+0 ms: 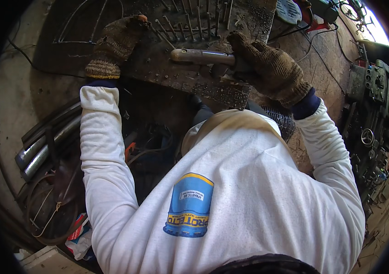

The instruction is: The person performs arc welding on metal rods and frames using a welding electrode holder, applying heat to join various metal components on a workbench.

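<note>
My left hand [116,45], in a brown knitted glove, is beside a group of upright metal pegs [190,27] on a dark work plate [176,75]. Its fingers are closed, with a bare fingertip showing through the glove; what they hold, if anything, is hidden. A thin rod slants away close to those fingertips. My right hand [272,68], gloved alike, is closed round the dark end of a bar-shaped tool [203,57] with a rounded brown tip. That tool points left, just on the near side of the pegs; its exact kind cannot be made out.
A bent metal rod frame [93,27] is at the far left. Metal pipes [44,150] and a coiled hose [44,228] are at the lower left. Cables cross the floor at the right, near a green machine [386,91]. A wire coil [281,121] is beside my right knee.
</note>
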Demonstrator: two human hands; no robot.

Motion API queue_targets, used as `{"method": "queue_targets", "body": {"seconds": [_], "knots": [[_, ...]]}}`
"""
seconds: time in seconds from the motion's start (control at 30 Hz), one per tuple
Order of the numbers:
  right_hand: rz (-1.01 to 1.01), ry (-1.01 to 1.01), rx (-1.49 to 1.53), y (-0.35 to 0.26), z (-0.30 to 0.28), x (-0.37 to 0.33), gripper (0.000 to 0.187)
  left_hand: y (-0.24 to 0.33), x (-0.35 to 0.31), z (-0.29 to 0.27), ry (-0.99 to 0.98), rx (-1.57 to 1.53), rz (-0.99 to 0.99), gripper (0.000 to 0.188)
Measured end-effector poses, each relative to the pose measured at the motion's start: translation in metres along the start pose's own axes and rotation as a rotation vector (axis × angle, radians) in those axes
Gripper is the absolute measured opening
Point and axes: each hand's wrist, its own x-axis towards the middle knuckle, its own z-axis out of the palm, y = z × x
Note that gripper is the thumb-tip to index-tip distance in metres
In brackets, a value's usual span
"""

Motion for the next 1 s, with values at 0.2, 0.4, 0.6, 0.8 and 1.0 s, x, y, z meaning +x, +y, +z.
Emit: {"method": "queue_targets", "body": {"seconds": [0.2,0.4,0.6,0.8,1.0], "knots": [[-0.002,-0.019,0.024,-0.008,-0.007,0.007,0.075,-0.015,0.005,0.015,0.001,-0.241,-0.02,0.046],[0.01,-0.049,0.012,-0.013,-0.014,0.006,0.077,-0.012,0.002,0.016,0.099,-0.128,0.034,0.043],[-0.015,-0.02,0.012,-0.007,-0.01,0.007,0.073,-0.01,0.0,0.013,0.117,-0.094,0.065,0.04],[-0.025,0.007,0.035,0.0,-0.005,0.001,0.07,-0.012,0.0,0.014,0.125,-0.07,0.084,0.037],[-0.192,0.046,-0.191,0.004,-0.007,-0.018,0.065,-0.017,0.007,0.019,0.136,-0.017,0.141,0.034]]}}
